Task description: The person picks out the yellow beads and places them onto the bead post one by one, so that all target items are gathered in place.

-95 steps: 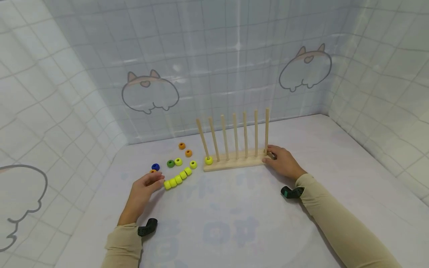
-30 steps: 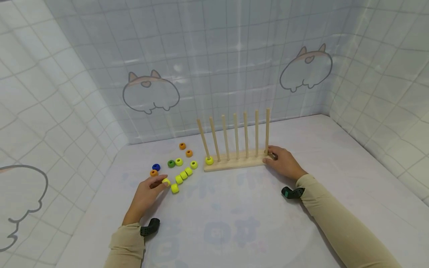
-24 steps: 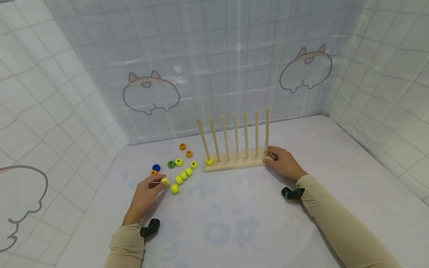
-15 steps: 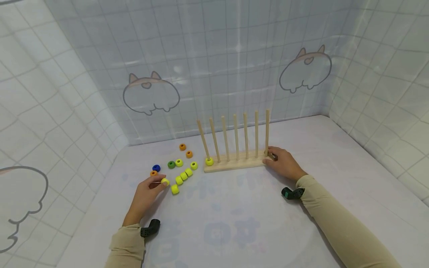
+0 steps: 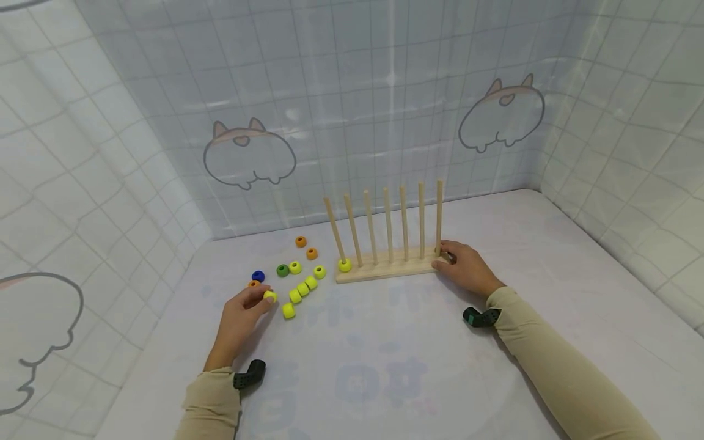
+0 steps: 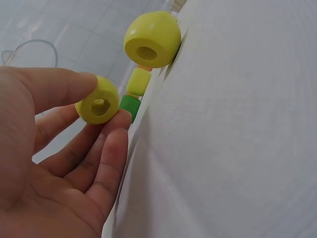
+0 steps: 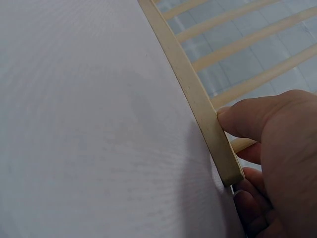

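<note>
My left hand [image 5: 238, 321] pinches a yellow bead [image 6: 109, 88] between thumb and fingers, its hole facing the left wrist camera. Just right of those fingers lies a loose yellow bead [image 5: 288, 311], and past it three yellow beads [image 5: 303, 289] sit in a slanting row. A wooden peg rack [image 5: 385, 271] with several upright pegs stands further right. Around its leftmost peg, at the bottom, is one yellow bead [image 5: 344, 266]. My right hand [image 5: 467, 269] grips the rack's right end, thumb on the base's front edge in the right wrist view; some fingers are hidden behind it.
Behind the left hand lie a blue bead [image 5: 258, 276], a partly covered orange bead [image 5: 253, 283], a green bead [image 5: 283, 271] and a yellow bead [image 5: 295, 267]. Two more orange beads [image 5: 311, 253] sit further back. Tile-patterned walls [image 5: 352, 110] enclose the back and sides.
The left hand has taken the near end bead from the yellow row and drawn it slightly left. The bead beside it has shifted out of line. The right hand stays on the rack.
</note>
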The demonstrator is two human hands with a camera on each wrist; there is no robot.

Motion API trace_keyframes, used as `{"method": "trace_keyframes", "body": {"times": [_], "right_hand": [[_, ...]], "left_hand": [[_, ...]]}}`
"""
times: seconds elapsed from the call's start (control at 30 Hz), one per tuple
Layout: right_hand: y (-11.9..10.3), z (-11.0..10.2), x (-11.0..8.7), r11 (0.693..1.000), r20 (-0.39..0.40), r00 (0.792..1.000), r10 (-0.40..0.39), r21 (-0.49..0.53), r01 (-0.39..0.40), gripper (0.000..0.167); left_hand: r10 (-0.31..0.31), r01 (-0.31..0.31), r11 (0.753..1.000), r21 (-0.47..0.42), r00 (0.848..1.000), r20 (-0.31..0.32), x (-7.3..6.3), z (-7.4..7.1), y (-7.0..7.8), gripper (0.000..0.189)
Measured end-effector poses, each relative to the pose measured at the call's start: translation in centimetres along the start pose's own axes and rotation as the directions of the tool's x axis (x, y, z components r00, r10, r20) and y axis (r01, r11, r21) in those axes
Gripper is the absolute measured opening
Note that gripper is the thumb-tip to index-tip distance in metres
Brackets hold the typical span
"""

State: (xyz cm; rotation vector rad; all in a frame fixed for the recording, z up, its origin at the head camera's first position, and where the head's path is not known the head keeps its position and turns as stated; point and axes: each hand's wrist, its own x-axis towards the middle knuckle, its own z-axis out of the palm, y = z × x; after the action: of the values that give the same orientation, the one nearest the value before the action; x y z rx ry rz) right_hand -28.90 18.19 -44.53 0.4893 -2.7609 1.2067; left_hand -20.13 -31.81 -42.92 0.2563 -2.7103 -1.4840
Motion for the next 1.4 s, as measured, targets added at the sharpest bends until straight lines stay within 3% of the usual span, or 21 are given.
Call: {"method": "trace_keyframes", "body": {"times": [0.43, 0.83, 1.17, 1.4], "right_hand": [[0.1, 0.0, 0.0, 1.000, 0.004, 1.000, 0.003, 0.007, -0.003, 0.050], [0.1, -0.2, 0.2, 1.000, 0.010, 1.000, 0.003, 0.000, -0.003, 0.052], [0.3, -0.4, 0.6, 1.000, 0.004, 1.000, 0.007, 0.011, -0.008, 0.049], [-0.1, -0.3, 0.5, 1.000, -0.009, 1.000, 0.005, 0.021, -0.005, 0.048]], "left_hand": [[-0.010, 0.008, 1.000, -0.030, 0.997, -0.082, 0.2, 0.2, 0.1, 0.042], [0.018, -0.021, 0.999, -0.040, 0.997, -0.080, 0.4, 0.3, 0.5, 0.043], [0.040, -0.045, 0.995, -0.088, 0.998, -0.056, 0.9, 0.8, 2.4, 0.040], [0.001, -0.006, 0.980, -0.201, 1.000, -0.022, 1.5, 0.7, 3.5, 0.043]]}}
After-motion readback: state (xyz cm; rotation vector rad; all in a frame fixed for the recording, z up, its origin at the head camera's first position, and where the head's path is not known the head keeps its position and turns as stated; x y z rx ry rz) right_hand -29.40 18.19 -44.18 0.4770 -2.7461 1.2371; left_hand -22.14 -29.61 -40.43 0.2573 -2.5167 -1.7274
